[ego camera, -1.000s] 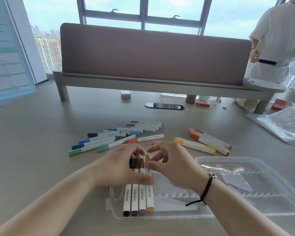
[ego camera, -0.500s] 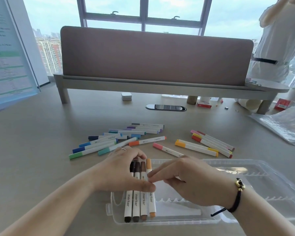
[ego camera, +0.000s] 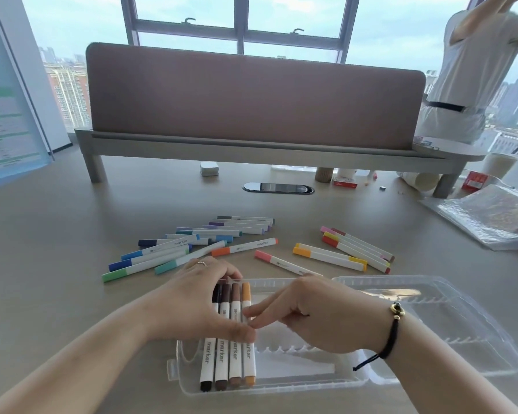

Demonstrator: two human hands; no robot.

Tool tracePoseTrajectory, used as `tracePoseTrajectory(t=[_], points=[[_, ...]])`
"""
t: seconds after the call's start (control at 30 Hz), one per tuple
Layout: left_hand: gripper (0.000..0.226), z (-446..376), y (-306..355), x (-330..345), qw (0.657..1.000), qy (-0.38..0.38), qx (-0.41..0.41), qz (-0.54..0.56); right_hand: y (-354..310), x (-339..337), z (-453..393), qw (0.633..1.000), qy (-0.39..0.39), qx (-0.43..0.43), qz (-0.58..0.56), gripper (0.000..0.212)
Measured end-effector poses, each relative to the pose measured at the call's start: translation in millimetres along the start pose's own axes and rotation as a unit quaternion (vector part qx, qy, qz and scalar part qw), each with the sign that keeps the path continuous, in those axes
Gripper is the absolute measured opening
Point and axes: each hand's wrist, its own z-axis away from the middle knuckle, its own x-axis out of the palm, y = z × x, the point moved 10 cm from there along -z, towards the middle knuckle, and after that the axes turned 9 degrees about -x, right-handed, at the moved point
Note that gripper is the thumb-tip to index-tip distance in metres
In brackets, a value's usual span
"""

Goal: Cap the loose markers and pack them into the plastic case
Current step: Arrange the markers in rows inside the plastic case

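Observation:
An open clear plastic case [ego camera: 326, 380] lies at the near edge of the table, its lid [ego camera: 461, 324] folded out to the right. Four capped markers [ego camera: 222, 366] in black, two browns and orange lie side by side in its left end. My left hand [ego camera: 192, 303] rests over them, fingers at their caps and thumb pressed across their middles. My right hand [ego camera: 317, 318] reaches in from the right, fingertips touching the orange marker [ego camera: 248, 363]. Beyond the case lie blue and green markers [ego camera: 159, 255], purple ones [ego camera: 240, 227], an orange-capped marker [ego camera: 243, 248], a pink one [ego camera: 278, 262] and yellow and red ones [ego camera: 350, 249].
A raised shelf with a brown divider panel [ego camera: 251, 103] crosses the back of the table. A cable hatch [ego camera: 277, 188] and a small white box [ego camera: 209, 168] sit under it. A crinkled plastic bag [ego camera: 491, 216] lies at the right. A person [ego camera: 473, 79] stands at the back right.
My right hand has dropped from the markers' cap ends to their middles, uncovering the pink marker behind it. My left hand has stayed on the row in the case.

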Motion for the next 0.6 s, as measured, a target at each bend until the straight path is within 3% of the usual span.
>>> tracePoseTrajectory(t=[0.4, 0.47, 0.6], points=[[0.082, 1, 4, -1, 1.000, 0.015, 0.003, -0.016, 12, 4, -5, 0.999, 0.020, -0.008, -0.042, 0.045], [0.082, 1, 3, -1, 1.000, 0.018, 0.004, -0.022, 16, -3, -7, 0.996, 0.068, -0.003, -0.065, 0.033], [0.074, 0, 4, -4, 0.999, 0.036, 0.000, -0.009, 55, -53, 14, 0.960, 0.257, 0.092, -0.065, 0.015]])
